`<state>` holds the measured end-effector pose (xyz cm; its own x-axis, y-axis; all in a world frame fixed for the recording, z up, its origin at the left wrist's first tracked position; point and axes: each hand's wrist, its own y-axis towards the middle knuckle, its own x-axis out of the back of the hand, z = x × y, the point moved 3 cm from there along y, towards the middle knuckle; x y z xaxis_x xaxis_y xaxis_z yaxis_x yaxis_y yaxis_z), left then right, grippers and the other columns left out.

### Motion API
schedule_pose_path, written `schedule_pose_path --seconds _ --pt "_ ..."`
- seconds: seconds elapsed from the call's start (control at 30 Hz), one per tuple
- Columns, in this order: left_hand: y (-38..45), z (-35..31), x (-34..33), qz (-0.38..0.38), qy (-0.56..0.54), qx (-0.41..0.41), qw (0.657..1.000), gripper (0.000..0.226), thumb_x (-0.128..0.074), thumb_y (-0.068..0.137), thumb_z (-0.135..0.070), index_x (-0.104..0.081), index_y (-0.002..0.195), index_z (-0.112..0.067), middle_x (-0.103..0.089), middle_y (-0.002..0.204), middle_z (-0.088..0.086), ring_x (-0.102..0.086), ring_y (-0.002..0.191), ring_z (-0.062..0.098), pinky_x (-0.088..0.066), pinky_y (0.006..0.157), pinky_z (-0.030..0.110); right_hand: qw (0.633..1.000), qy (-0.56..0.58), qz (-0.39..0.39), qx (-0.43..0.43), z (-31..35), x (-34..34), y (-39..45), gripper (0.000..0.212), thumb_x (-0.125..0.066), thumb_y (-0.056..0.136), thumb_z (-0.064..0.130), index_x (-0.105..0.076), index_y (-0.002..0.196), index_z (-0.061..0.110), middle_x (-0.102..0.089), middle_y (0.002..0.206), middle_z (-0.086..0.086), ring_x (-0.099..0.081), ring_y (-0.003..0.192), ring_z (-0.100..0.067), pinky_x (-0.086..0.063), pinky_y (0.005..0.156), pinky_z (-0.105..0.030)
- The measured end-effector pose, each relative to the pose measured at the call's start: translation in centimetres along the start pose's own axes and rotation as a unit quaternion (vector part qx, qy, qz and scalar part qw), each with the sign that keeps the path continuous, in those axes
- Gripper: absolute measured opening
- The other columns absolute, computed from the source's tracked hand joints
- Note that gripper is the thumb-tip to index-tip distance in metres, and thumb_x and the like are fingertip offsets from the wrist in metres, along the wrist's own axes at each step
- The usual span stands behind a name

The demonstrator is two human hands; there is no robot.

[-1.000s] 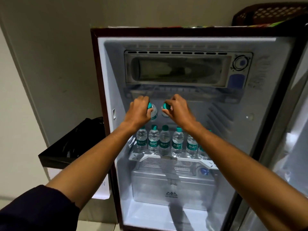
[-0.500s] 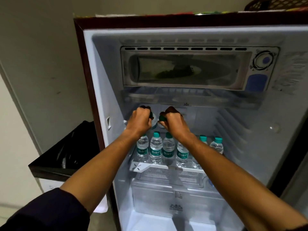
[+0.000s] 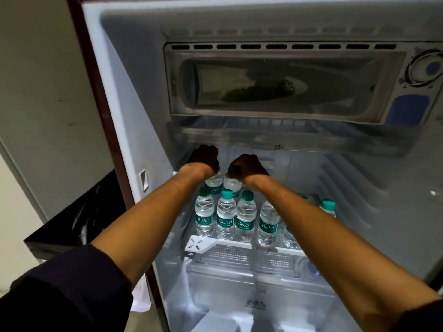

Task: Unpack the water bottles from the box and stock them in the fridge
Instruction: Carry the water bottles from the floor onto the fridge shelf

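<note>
Fridge (image 3: 115,97): standing open, its white interior filling most of the view.
Left hand (image 3: 203,158): reaching deep inside over the shelf, fingers curling round the top of a water bottle (image 3: 214,184) (its cap is hiding under the hand).
Right hand (image 3: 249,165): gripping a second bottle (image 3: 232,185) by its green cap, just beside the first.
Held bottles: sitting upright behind the front row, touching or nearly touching each other; whether they are resting on the shelf I cannot tell.
Front row (image 3: 226,218): small green-capped bottles with green labels standing side by side along the shelf (image 3: 239,243), the right forearm crossing in front of some.
Freezer compartment (image 3: 282,80): sitting above the hands, door closed.
Crisper drawer (image 3: 239,283): lying below the shelf.
Dark bin (image 3: 79,219): standing left of the fridge, beside the wall.
</note>
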<state>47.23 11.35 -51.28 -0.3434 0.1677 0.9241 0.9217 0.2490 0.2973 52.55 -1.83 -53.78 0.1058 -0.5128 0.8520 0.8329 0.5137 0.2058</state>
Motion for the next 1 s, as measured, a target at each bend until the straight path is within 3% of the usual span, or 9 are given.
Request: schedule_pose_path --seconds 0.1,0.2,0.33,0.6,0.83,1.0 --pt "0.5 0.8 -0.5 0.027 0.018 -0.003 0.999 0.037 -0.063 0.092 -0.027 -0.055 0.122 -0.009 -0.055 0.124 0.016 -0.056 0.111 0.029 -0.048 0.096 0.035 1.000 -0.005 0.025 0.008 -0.6 -0.7 1.0 0.021 -0.073 0.086 0.025 -0.073 0.100 0.009 -0.072 0.104 -0.011 -0.064 0.089 -0.017 -0.044 0.068 -0.017" --pt "0.7 1.4 -1.2 0.060 0.032 -0.006 0.998 0.041 -0.065 0.091 -0.025 -0.053 0.125 -0.007 -0.056 0.126 0.016 -0.057 0.113 0.029 -0.049 0.098 0.035 0.999 -0.011 0.044 0.009 -1.0 -1.4 1.6 0.026 -0.076 0.084 0.026 -0.073 0.103 0.010 -0.072 0.106 -0.010 -0.064 0.086 -0.015 -0.045 0.071 -0.019" --pt "0.9 1.3 -1.6 0.091 0.047 -0.019 0.995 0.049 -0.073 0.085 -0.026 -0.053 0.126 -0.008 -0.057 0.124 0.015 -0.059 0.111 0.029 -0.052 0.092 0.031 0.997 -0.023 0.068 0.016 -1.3 -2.3 2.1 0.030 -0.079 0.081 0.029 -0.072 0.104 0.013 -0.072 0.104 -0.007 -0.058 0.074 -0.007 -0.043 0.062 -0.014" --pt "0.8 1.3 -2.5 0.130 0.059 -0.019 0.990 0.049 -0.079 0.079 -0.026 -0.057 0.119 -0.008 -0.062 0.113 0.012 -0.063 0.101 0.024 -0.050 0.074 0.024 0.995 -0.014 0.098 0.021 -1.5 -3.2 2.7 0.028 -0.081 0.078 0.029 -0.073 0.100 0.014 -0.073 0.098 -0.005 -0.066 0.074 -0.007 -0.057 0.073 -0.022" --pt "0.7 1.9 -2.8 0.128 0.075 -0.008 0.989 0.059 -0.080 0.078 -0.028 -0.051 0.127 -0.011 -0.057 0.119 0.011 -0.059 0.105 0.025 -0.047 0.075 0.026 0.995 -0.002 0.098 -0.003 -1.7 -3.5 3.0 0.030 -0.081 0.078 0.030 -0.071 0.102 0.013 -0.072 0.096 -0.005 -0.067 0.068 -0.006 -0.049 0.052 -0.012" --pt "0.5 2.1 -2.5 0.133 0.075 -0.003 0.988 0.062 -0.080 0.077 -0.031 -0.051 0.129 -0.011 -0.057 0.122 0.011 -0.060 0.106 0.026 -0.047 0.074 0.026 0.995 -0.004 0.102 -0.002 -1.8 -3.6 2.7 0.030 -0.077 0.083 0.028 -0.071 0.107 0.010 -0.071 0.103 -0.009 -0.069 0.080 -0.014 -0.056 0.067 -0.019"
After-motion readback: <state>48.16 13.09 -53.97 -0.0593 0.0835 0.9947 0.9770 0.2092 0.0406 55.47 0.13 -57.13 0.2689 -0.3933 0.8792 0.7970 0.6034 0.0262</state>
